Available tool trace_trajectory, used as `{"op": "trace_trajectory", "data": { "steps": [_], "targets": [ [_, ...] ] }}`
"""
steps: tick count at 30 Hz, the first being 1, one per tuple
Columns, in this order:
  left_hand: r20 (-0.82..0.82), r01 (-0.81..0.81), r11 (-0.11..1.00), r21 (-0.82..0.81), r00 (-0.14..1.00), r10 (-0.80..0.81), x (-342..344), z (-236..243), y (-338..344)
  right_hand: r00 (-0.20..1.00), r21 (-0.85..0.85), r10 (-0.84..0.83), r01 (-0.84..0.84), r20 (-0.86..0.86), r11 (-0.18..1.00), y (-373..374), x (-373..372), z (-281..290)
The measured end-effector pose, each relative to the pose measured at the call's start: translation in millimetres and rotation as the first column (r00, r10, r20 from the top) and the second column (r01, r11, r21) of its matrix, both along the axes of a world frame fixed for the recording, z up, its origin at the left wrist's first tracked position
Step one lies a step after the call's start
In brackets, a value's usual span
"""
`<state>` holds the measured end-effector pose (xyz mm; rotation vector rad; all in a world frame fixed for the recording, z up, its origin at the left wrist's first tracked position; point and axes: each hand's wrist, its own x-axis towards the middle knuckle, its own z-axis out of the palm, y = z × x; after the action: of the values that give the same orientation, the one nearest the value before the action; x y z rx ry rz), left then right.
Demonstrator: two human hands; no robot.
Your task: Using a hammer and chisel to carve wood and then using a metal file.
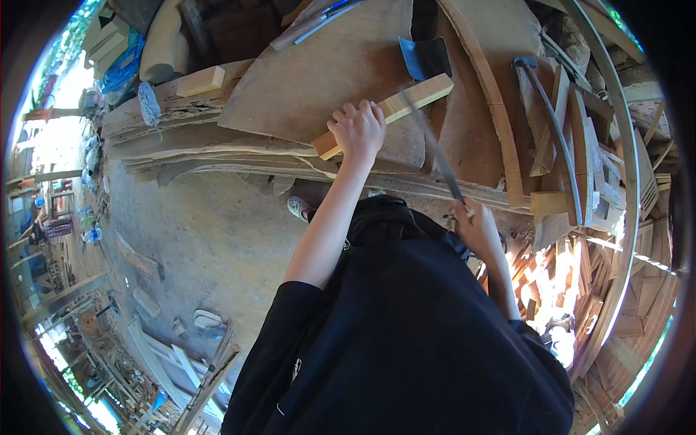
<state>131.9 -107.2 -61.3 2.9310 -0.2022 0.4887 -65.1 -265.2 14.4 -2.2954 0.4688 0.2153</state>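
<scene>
A squared length of pale wood point(420, 100) lies at a slant across the brown boards point(312, 87) in front of me. My left hand point(357, 134) presses on its near left part, with fingers curled over it. In my right hand point(475, 223), closed around the handle, is what looks like a handsaw point(440, 158). Its long narrow grey blade is smeared by motion and runs up and left. The far part of the blade crosses the wood, right of my left hand; whether it bites into it I cannot tell.
A dark curled sheet point(425, 58) lies just beyond the wood. A short wooden block point(201, 81) and a grey-blue fluffy thing point(148, 107) sit at the left. A long-handled dark tool point(549, 119) rests among offcuts at the right. Blue slim tools point(326, 20) lie at the far edge.
</scene>
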Motion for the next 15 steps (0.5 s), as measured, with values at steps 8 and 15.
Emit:
{"op": "trace_trajectory", "data": {
  "steps": [8,15],
  "targets": [
    [-0.074,0.048,0.997,-0.058,0.996,-0.052,10.0,0.4,4.4,0.905,-0.021,-0.291,0.313,0.31,0.95,-23.7,-2.8,-10.5],
    [0.14,0.003,0.841,-0.54,0.986,0.087,54.6,45.9,30.5,0.875,0.13,-0.414,0.393,0.251,0.91,-23.9,-1.4,13.6]
  ]
}}
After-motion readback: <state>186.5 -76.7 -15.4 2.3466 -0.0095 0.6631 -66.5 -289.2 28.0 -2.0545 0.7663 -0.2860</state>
